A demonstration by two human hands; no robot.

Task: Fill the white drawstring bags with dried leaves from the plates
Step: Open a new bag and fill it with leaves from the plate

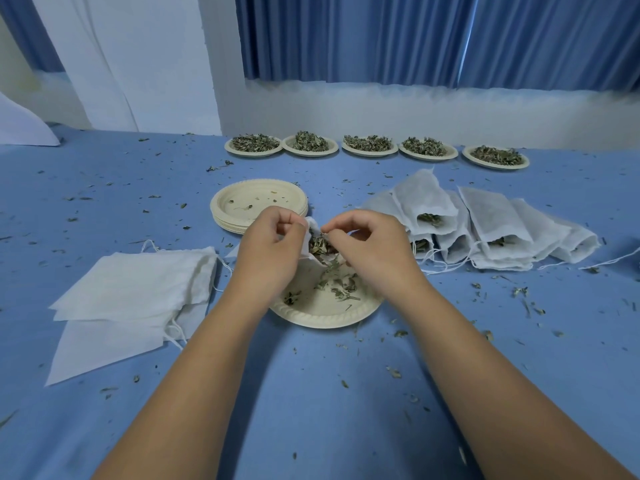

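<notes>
Over the near plate (322, 322), the left hand (273, 244) pinched the mouth of a white drawstring bag (310, 227). The right hand (370, 240) seemed to pinch the opposite edge. The bag looked thin, limp and light, best held by its rim. The dried leaves (317, 245) looked brittle. Both hands hid the bag's body.
</notes>
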